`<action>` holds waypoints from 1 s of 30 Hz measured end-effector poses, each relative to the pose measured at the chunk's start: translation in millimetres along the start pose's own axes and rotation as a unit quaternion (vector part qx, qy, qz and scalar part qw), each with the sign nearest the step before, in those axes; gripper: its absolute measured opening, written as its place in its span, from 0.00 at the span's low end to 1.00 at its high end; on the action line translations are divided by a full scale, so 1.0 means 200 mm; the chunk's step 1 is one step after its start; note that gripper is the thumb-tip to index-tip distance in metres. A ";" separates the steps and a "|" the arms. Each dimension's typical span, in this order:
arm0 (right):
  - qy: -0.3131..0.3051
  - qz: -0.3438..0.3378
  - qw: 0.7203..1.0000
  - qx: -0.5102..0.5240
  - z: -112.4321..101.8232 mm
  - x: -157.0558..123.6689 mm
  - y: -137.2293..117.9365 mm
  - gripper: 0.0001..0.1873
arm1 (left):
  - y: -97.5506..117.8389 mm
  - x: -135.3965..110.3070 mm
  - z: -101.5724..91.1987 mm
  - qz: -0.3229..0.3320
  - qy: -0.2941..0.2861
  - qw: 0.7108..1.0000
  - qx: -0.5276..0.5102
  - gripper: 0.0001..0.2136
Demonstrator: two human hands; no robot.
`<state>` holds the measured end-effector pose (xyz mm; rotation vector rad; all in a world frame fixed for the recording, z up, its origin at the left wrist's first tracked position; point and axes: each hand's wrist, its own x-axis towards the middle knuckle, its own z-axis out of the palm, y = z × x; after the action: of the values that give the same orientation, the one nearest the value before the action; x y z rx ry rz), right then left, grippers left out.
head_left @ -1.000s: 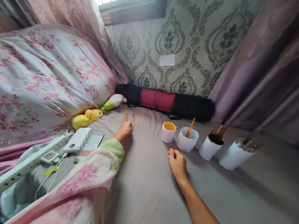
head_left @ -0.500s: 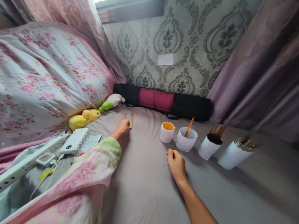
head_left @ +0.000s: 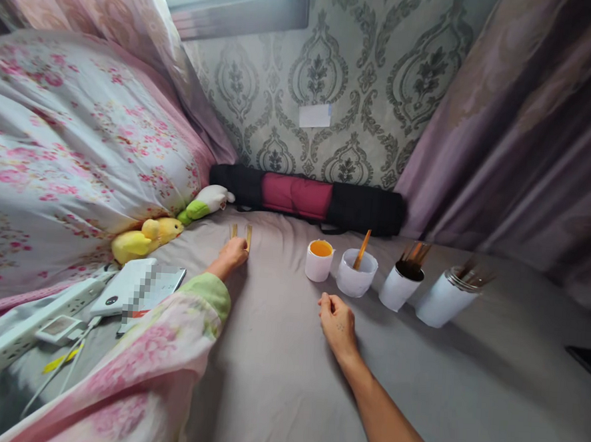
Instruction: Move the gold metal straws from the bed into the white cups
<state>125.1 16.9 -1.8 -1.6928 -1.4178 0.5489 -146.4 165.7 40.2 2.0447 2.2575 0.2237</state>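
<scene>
My left hand [head_left: 232,252] is clamped on two thin sticks [head_left: 241,231] low over the bed [head_left: 276,380], not yet in any cup, my right hand [head_left: 337,320] rests curled and empty near the clear cup [head_left: 355,278], which already holds one.

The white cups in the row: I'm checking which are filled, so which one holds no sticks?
The leftmost cup, orange inside, the one closest to the left hand. The rest each have sticks poking out.

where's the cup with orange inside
Head view: the orange-filled cup stands on the bed just right of centre, left of the translucent tub, beyond the right hand and right of the left hand's sticks.
</scene>
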 end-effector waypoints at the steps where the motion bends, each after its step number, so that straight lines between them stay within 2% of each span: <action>1: 0.001 -0.001 1.000 -0.003 0.00 0.00 0.00 0.23 | 0.00 0.00 0.00 0.001 0.000 1.000 0.001 0.11; 19: 0.002 -0.007 1.000 -0.009 0.00 -0.01 0.00 0.22 | 0.00 0.01 0.05 0.009 -0.002 1.000 0.013 0.11; 30: -0.002 -0.002 1.000 -0.010 -0.01 0.00 -0.01 0.22 | 0.02 0.00 0.03 -0.005 -0.002 1.000 0.007 0.11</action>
<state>125.3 16.0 0.2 -1.7036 -1.4347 0.5387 -142.4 166.6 34.0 2.0386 2.2735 0.2029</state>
